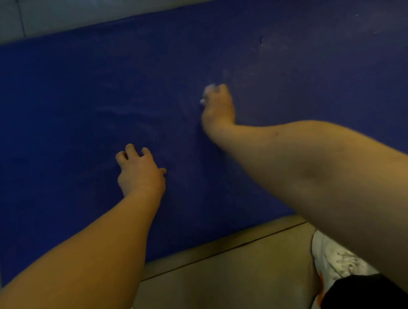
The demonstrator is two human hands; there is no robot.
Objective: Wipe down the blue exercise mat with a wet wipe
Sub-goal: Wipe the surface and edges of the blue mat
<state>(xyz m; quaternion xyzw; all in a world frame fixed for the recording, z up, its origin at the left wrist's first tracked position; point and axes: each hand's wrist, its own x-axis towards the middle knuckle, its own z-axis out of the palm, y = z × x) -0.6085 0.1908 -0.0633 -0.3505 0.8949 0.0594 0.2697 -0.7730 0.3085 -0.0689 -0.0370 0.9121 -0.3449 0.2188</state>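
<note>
blue exercise mat (56, 97) flat on tiled floor (215, 271), left end and near edge in view. white wet wipe (208, 90) bunched under right hand (218, 107), fingers curled round it, pressed to mat about midway between near and far edges. left hand (139, 173) closer to near edge, fingers spread, tips on mat, likely bracing. mat looks thin, soft, prone to wrinkle under push. wipe limp, damp; best held wadded under fingertips.
</note>
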